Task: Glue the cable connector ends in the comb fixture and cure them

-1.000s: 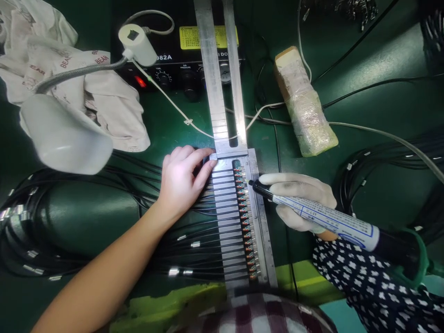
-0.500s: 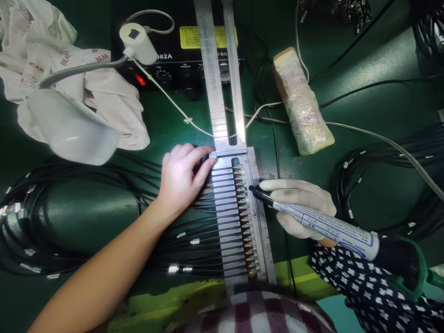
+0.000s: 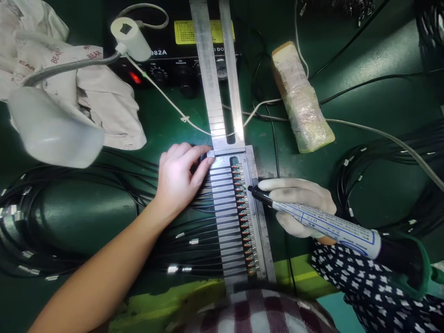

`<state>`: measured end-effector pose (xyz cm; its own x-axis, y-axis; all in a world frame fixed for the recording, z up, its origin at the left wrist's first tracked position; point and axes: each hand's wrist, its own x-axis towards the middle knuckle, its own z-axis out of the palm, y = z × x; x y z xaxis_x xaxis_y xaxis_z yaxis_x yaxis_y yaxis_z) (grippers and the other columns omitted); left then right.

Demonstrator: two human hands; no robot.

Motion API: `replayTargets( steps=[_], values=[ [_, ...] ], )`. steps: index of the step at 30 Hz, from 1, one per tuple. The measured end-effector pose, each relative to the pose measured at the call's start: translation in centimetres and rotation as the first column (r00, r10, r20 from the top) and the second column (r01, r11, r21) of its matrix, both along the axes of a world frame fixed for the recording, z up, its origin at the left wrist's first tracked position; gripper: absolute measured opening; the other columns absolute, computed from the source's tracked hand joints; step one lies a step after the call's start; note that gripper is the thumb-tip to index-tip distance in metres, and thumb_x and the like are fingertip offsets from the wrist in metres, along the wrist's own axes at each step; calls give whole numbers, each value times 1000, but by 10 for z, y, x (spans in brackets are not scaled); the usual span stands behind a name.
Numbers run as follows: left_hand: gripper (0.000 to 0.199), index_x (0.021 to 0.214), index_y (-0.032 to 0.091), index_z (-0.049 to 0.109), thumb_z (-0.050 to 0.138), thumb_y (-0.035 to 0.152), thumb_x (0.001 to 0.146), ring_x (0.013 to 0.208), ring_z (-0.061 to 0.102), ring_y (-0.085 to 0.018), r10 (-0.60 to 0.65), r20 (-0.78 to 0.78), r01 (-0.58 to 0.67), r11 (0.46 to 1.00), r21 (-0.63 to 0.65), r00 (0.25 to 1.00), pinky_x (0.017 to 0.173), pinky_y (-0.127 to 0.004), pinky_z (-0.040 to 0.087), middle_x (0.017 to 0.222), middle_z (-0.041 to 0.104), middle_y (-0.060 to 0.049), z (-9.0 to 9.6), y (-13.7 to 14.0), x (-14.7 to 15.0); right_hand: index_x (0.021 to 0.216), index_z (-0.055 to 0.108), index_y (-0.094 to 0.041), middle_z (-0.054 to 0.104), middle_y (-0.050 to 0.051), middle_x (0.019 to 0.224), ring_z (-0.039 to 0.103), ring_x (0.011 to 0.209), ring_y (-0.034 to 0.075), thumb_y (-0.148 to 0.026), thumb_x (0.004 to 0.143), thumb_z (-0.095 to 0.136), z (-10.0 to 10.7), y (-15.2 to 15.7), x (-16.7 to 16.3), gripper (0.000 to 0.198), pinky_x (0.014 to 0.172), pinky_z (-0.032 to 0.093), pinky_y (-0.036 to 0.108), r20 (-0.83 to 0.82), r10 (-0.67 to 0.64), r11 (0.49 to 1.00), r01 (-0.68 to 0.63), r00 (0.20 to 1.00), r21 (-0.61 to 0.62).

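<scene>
A metal jig [image 3: 225, 226] lies lengthwise in the middle, with a row of black cables laid side by side across its slots. The stripped cable ends [image 3: 244, 217] show small coloured wires and connectors along a dark channel. My bare left hand [image 3: 180, 178] pinches the jig's upper left corner between thumb and index finger. In my right hand [image 3: 300, 203], gloved in white, is a glue dispensing syringe [image 3: 322, 226] with a printed label and black ends. Its fine tip points left and is at the connectors in the upper part of the row; whether it touches cannot be made out.
A slotted metal bar [image 3: 211, 83] runs from the jig's top past a black dispenser controller [image 3: 166, 69]. A white lamp [image 3: 55, 125] and a cloth [image 3: 114, 111] are at left, a wrapped block [image 3: 303, 101] at right. Cable coils [image 3: 31, 222] lie on both sides.
The view has shifted slightly, so the lamp, cloth and controller appear farther left. Both hands keep their hold, and the syringe tip stays at nearly the same part of the row.
</scene>
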<state>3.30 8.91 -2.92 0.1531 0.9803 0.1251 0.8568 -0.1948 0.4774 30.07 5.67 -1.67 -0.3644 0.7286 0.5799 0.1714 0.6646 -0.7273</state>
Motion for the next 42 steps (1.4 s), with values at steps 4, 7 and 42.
replayTargets(
  steps=[4, 7, 42],
  values=[
    [30, 110, 25, 70, 51, 43, 96, 82, 52, -20, 0, 3, 0, 1000, 2, 1000, 79, -34, 39, 82, 59, -3, 0, 0, 0, 109, 71, -18, 76, 10, 109, 76, 88, 21, -14, 78, 67, 1, -1, 0, 31, 69, 67, 29, -1, -17, 1000, 17, 1000, 4],
    [30, 110, 25, 69, 50, 44, 96, 82, 52, -20, 0, -1, 0, 1000, -3, 1000, 79, -35, 40, 82, 59, -3, 0, 0, 0, 107, 71, -19, 77, 9, 108, 76, 86, 21, -16, 79, 68, 2, 0, -2, 29, 67, 67, 29, -7, -21, 1000, 21, 1000, -1],
    [30, 110, 25, 69, 50, 44, 96, 83, 52, -21, 7, -12, -7, 1000, -2, 1000, 79, -35, 39, 80, 57, -3, 0, 0, 1, 121, 70, -21, 74, 9, 115, 76, 92, 23, -10, 79, 67, 4, 2, 1, 43, 71, 68, 33, -11, 28, 997, -28, 1000, -69]
  ],
)
